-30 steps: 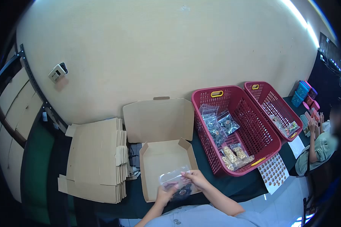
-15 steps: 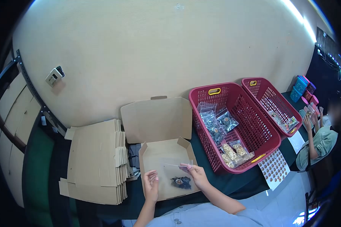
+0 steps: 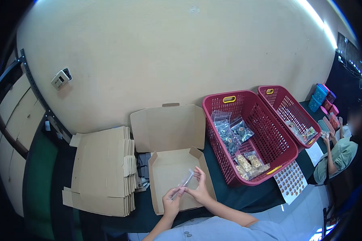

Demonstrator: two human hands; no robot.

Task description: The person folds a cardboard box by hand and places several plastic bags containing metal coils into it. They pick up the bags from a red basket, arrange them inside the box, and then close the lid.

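A clear plastic bag (image 3: 186, 179) is seen nearly edge-on above the open cardboard box (image 3: 165, 168), whose lid stands up against the wall. My left hand (image 3: 171, 203) pinches the lower part of the bag between thumb and fingers. The thumb of my right hand (image 3: 200, 188) presses at the same part of the bag, with its other fingers raised and curved beside it. The bag's contents are hard to make out from this angle.
Flattened cardboard boxes (image 3: 98, 170) are stacked at left. Right of the box, a large red basket (image 3: 269, 138) holds filled bags; a second basket (image 3: 287, 106) stands behind it. A sticker sheet (image 3: 291, 182) lies beside them. Another person (image 3: 338, 156) sits at far right.
The bag has turned from nearly face-on to nearly edge-on. My left hand has moved right and closed on it; my hands are now together. The other person's hands have lowered.
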